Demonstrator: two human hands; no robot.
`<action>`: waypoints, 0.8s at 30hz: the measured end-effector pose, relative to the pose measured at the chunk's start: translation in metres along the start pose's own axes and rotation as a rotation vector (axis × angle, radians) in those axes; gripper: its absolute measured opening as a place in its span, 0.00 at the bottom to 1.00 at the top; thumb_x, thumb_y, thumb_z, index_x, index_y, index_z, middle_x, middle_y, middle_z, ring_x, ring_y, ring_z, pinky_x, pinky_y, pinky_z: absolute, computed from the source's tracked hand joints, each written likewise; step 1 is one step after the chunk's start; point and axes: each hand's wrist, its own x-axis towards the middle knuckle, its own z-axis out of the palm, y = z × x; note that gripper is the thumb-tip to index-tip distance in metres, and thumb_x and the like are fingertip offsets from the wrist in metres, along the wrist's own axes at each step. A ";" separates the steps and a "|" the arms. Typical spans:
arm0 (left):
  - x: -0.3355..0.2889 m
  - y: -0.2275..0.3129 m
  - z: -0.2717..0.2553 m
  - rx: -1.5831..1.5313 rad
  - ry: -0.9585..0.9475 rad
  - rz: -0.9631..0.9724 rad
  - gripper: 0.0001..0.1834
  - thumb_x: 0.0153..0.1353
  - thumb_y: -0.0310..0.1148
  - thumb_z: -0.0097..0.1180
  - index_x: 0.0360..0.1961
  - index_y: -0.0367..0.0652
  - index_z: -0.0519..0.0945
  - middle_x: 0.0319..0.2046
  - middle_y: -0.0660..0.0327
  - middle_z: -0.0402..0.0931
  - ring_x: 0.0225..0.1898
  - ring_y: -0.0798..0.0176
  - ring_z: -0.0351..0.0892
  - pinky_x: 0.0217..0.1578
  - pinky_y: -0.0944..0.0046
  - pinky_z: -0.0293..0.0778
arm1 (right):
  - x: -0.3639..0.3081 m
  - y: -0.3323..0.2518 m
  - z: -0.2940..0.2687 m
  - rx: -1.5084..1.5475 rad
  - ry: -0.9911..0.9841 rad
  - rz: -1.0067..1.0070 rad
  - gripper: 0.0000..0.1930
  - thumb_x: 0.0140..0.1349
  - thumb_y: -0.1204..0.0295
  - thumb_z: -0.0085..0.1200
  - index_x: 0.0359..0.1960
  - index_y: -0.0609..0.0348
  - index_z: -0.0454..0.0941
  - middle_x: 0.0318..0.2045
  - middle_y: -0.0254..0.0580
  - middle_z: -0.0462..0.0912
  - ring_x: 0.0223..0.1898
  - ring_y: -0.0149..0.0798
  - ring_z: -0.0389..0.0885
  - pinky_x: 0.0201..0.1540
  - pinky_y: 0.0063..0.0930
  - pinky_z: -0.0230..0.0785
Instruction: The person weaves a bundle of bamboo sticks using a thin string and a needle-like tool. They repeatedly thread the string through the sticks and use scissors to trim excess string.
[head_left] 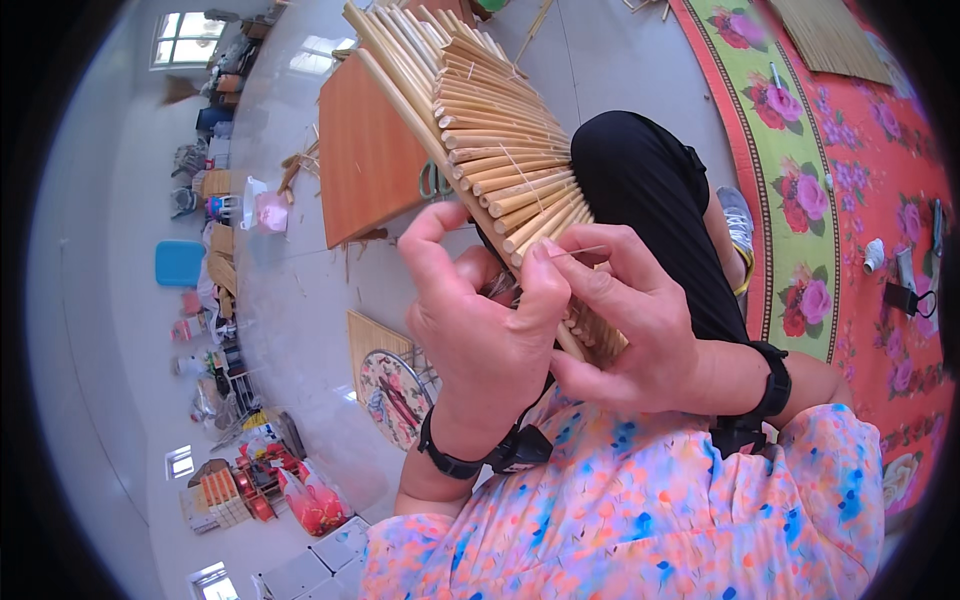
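Note:
A panel of pale reed sticks (500, 150), laid side by side and bound with thin thread, leans from my lap over a wooden board. A longer pole runs along its left edge. My left hand (475, 310) is closed at the panel's lower end, its thumb pressed against the stick ends and its index finger bent up. Close beside it, my right hand (635, 325) pinches a thin strand (583, 250) between thumb and index finger; whether it is thread or wire I cannot tell. The two thumbs partly hide the panel's lower corner. Green-handled scissors (433, 180) lie just beyond my left hand.
The panel's far part lies over an orange-brown wooden table (365, 150). A round floral-seat stool (392, 398) stands at left. On the right spreads a red floral mat (880, 330) with small tools. Bags and boxes line the left wall, including a red bag (312, 500).

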 end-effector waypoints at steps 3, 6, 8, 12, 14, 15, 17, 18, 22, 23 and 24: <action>-0.001 0.003 0.003 -0.061 0.006 0.014 0.34 0.61 0.27 0.59 0.65 0.34 0.57 0.28 0.52 0.84 0.30 0.67 0.85 0.29 0.68 0.78 | 0.001 -0.001 0.001 0.003 -0.006 0.010 0.35 0.45 0.75 0.67 0.59 0.71 0.75 0.56 0.57 0.71 0.52 0.47 0.79 0.52 0.34 0.74; -0.001 0.001 0.005 -0.122 0.001 0.054 0.37 0.62 0.25 0.56 0.69 0.35 0.54 0.28 0.52 0.84 0.30 0.68 0.84 0.31 0.68 0.78 | 0.002 -0.006 0.004 -0.024 -0.007 0.010 0.36 0.44 0.75 0.66 0.60 0.70 0.74 0.56 0.57 0.71 0.52 0.48 0.79 0.53 0.34 0.74; -0.001 -0.004 0.002 -0.143 -0.028 0.088 0.37 0.63 0.25 0.56 0.70 0.36 0.53 0.28 0.53 0.84 0.28 0.66 0.85 0.31 0.67 0.78 | 0.001 -0.007 0.005 -0.047 -0.012 0.009 0.36 0.44 0.77 0.64 0.61 0.70 0.73 0.56 0.58 0.71 0.52 0.50 0.78 0.54 0.35 0.73; 0.009 0.021 -0.032 0.241 -0.275 -0.048 0.33 0.66 0.25 0.55 0.71 0.39 0.58 0.35 0.51 0.84 0.33 0.54 0.86 0.36 0.61 0.79 | -0.002 -0.010 0.003 -0.079 0.011 0.062 0.37 0.42 0.80 0.58 0.61 0.71 0.71 0.55 0.58 0.71 0.54 0.52 0.76 0.56 0.36 0.71; 0.026 0.012 -0.053 0.499 -0.099 0.334 0.31 0.64 0.24 0.56 0.69 0.44 0.65 0.46 0.51 0.81 0.47 0.49 0.81 0.45 0.58 0.76 | 0.000 -0.014 0.003 -0.079 0.021 0.083 0.37 0.42 0.82 0.56 0.62 0.71 0.70 0.54 0.58 0.71 0.55 0.52 0.75 0.57 0.36 0.70; 0.038 0.008 -0.060 0.613 -0.003 0.523 0.31 0.62 0.23 0.57 0.68 0.46 0.68 0.51 0.52 0.80 0.54 0.49 0.78 0.50 0.57 0.74 | 0.000 -0.014 0.002 -0.101 0.021 0.089 0.37 0.42 0.82 0.55 0.62 0.71 0.70 0.54 0.57 0.71 0.55 0.52 0.75 0.57 0.35 0.70; 0.065 0.009 -0.066 0.766 -0.010 0.836 0.33 0.56 0.19 0.58 0.65 0.49 0.73 0.54 0.54 0.78 0.63 0.52 0.71 0.59 0.58 0.68 | -0.002 -0.016 0.003 -0.127 0.000 0.096 0.37 0.42 0.82 0.55 0.63 0.71 0.69 0.54 0.57 0.70 0.56 0.52 0.74 0.58 0.35 0.69; 0.081 0.007 -0.069 0.832 -0.077 0.959 0.33 0.54 0.19 0.58 0.63 0.51 0.75 0.55 0.55 0.78 0.65 0.49 0.68 0.62 0.55 0.66 | -0.002 -0.018 0.007 -0.142 -0.008 0.095 0.37 0.43 0.83 0.55 0.63 0.71 0.69 0.54 0.57 0.70 0.56 0.52 0.74 0.58 0.35 0.69; 0.116 0.000 -0.063 0.930 -0.288 1.243 0.18 0.57 0.26 0.58 0.49 0.54 0.83 0.50 0.64 0.81 0.59 0.60 0.76 0.66 0.47 0.63 | -0.002 -0.025 0.019 -0.196 -0.042 0.110 0.37 0.44 0.84 0.55 0.64 0.69 0.68 0.55 0.56 0.70 0.55 0.52 0.74 0.58 0.35 0.70; 0.121 0.001 -0.066 0.977 -0.325 1.274 0.14 0.56 0.28 0.59 0.45 0.53 0.82 0.47 0.66 0.81 0.56 0.62 0.78 0.66 0.46 0.63 | -0.001 -0.028 0.020 -0.208 -0.047 0.123 0.37 0.44 0.84 0.55 0.64 0.69 0.68 0.55 0.55 0.70 0.55 0.52 0.74 0.58 0.36 0.70; 0.126 0.001 -0.068 1.022 -0.364 1.306 0.11 0.56 0.29 0.59 0.41 0.53 0.82 0.43 0.68 0.81 0.54 0.64 0.79 0.66 0.45 0.63 | -0.003 -0.030 0.018 -0.227 -0.068 0.132 0.37 0.44 0.84 0.55 0.64 0.68 0.68 0.55 0.55 0.70 0.55 0.53 0.74 0.58 0.35 0.70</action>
